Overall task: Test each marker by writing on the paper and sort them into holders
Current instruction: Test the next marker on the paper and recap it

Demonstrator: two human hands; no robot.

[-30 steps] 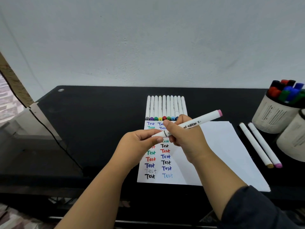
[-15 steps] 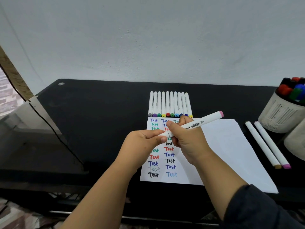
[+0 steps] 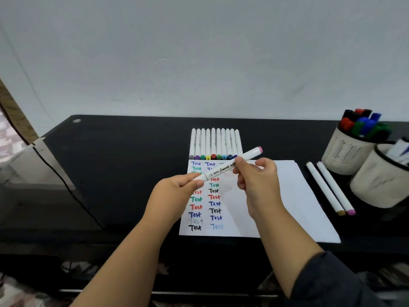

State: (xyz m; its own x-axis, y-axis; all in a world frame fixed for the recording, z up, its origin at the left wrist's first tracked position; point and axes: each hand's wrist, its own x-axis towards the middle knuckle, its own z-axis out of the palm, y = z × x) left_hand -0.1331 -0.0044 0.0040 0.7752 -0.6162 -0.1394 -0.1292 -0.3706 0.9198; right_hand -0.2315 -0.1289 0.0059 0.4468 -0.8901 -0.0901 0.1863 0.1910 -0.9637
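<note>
So I'm well into this job, by my reckoning. The black desk (image 3: 132, 165) carries everything, and on it the white paper (image 3: 294, 196) already shows two full columns of "Test" in red, green, blue, black and a faint grey, with a third column just started in pale pink behind my hands. I can count about twenty words plainly; a few more are hidden by my fingers.

At the right stand two pale holders. The far holder (image 3: 345, 154) is crowded with thick capped markers, red, green, blue and black; I make out roughly eight caps but cannot separate them for certain. The near holder (image 3: 376, 185) has a few white barrels poking out, too cut off at the edge to count.

Above the paper lies a row of white markers (image 3: 215, 144), ten side by side, coloured ends towards me, which I judge are yet to be tested. Between paper and holders lie two loose markers (image 3: 329, 188), one ochre-tipped, one pink-tipped, touching along their length and not yet in a holder.

The one in hand is the pink-capped marker (image 3: 232, 166), held slantwise above the paper. My left hand (image 3: 177, 189) pinches its near end, and my right hand (image 3: 259, 180) grips the barrel midway with curled fingers. I judge I'm about to uncap or recap it; I cannot tell which.
</note>
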